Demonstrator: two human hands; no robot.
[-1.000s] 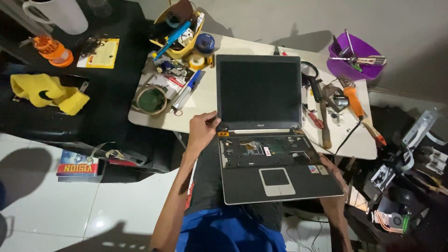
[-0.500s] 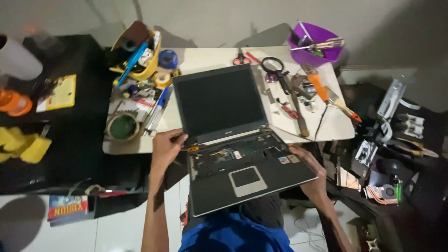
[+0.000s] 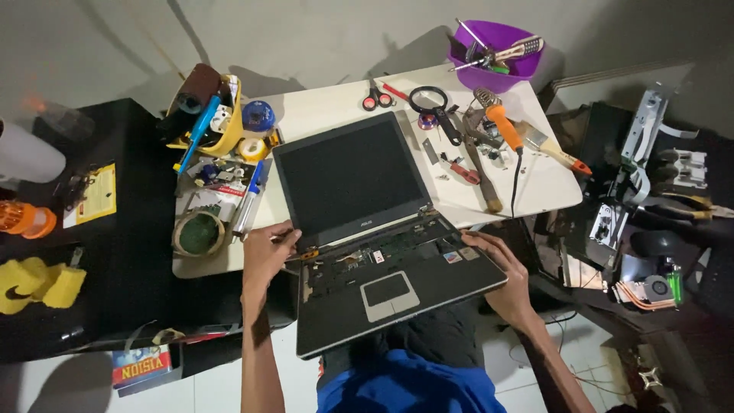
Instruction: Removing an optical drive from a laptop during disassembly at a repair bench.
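An open black laptop [image 3: 359, 222] with its keyboard removed rests partly on my lap and partly against a white table [image 3: 336, 107]. Circuitry shows in the bay above the touchpad [image 3: 388, 292]. My left hand [image 3: 266, 256] is curled at the laptop's left hinge corner, with a small orange-tipped tool next to its fingers; whether it grips the tool I cannot tell. At the right front edge of the laptop's base my right hand [image 3: 505, 279] holds on, fingers spread over the corner.
On the table lie red scissors [image 3: 376, 98], a magnifier [image 3: 432, 103], an orange-handled soldering iron [image 3: 502, 126], a brush [image 3: 554, 149], a purple tool bowl [image 3: 497, 57] and a yellow organiser [image 3: 210, 115]. A black desk [image 3: 99, 229] stands left, with dismantled electronics [image 3: 642, 222] at right.
The view has swung so the laptop sits more centred and tilted. My right hand has moved up onto the laptop's right front corner. My left hand stays at the left hinge.
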